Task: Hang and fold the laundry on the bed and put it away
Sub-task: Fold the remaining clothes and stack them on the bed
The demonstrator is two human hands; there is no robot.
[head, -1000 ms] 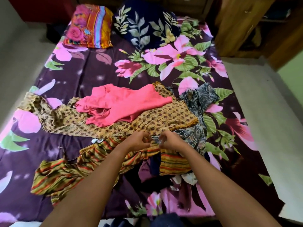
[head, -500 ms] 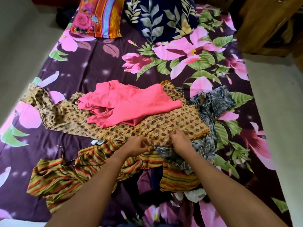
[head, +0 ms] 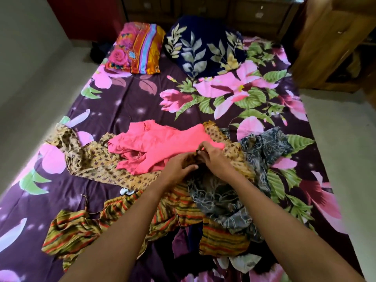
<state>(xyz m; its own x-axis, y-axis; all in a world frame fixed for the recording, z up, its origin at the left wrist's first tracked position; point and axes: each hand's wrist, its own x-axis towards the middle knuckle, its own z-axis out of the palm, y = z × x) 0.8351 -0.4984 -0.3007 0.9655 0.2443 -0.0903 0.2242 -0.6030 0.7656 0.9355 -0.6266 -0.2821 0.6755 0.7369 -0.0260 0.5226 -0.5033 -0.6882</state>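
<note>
A heap of laundry lies on the purple floral bed (head: 126, 102). A pink garment (head: 158, 143) lies on top of a tan printed garment (head: 95, 161). Nearer me lie a striped orange-green garment (head: 81, 226) and a dark grey patterned garment (head: 221, 200). My left hand (head: 177, 167) and my right hand (head: 213, 159) meet at the heap's middle. Both have curled fingers that pinch the bunched edge of the tan printed garment, next to the pink one. What lies under the hands is hidden.
Two pillows, an orange striped one (head: 138, 49) and a navy leaf-print one (head: 205, 49), lie at the head of the bed. A wooden wardrobe (head: 333, 43) stands at the right, drawers behind the bed. Pale floor runs along both sides.
Both hands have moved away from me, from the striped garment up to the tan printed garment beside the pink one. The camera has tilted up, showing more of the head of the bed.
</note>
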